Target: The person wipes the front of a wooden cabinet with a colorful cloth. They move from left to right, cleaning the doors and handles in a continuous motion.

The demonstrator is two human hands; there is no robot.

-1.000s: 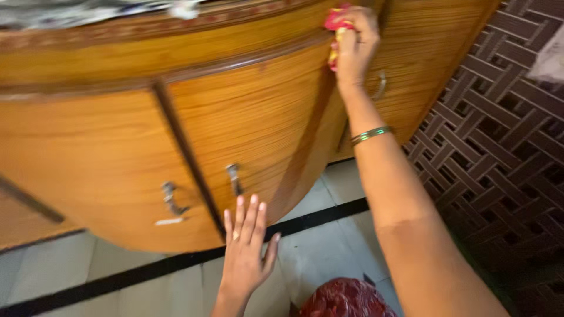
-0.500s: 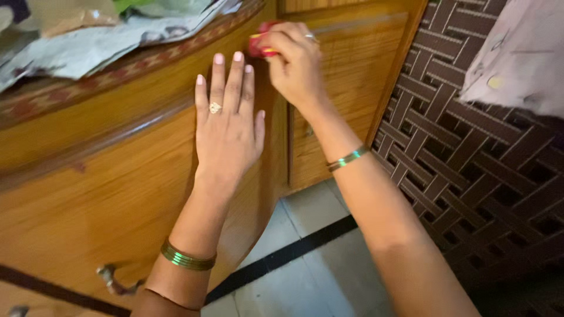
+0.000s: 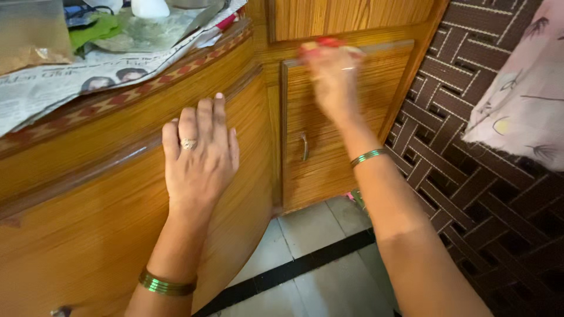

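My right hand (image 3: pixel 332 79) is blurred and grips a red and yellow cloth (image 3: pixel 320 45) against the top edge of a flat wooden cupboard door (image 3: pixel 329 158) with a metal handle (image 3: pixel 304 146). My left hand (image 3: pixel 200 155) lies flat, fingers together, on the curved front of the wooden cabinet (image 3: pixel 100 235), just under its patterned top edge. A ring sits on one left finger, and green bangles are on both wrists.
Newspaper (image 3: pixel 64 88) covers the cabinet top, with a green cloth (image 3: pixel 94 30) and other items on it. A dark woven lattice panel (image 3: pixel 487 194) stands on the right, with a pale printed fabric (image 3: pixel 523 100) hanging over it. Below is tiled floor (image 3: pixel 311 258) with a black stripe.
My right hand has carried the cloth rightward from the curved cabinet's edge to the flat door's top. My left hand rose from the cabinet's base to its upper front.
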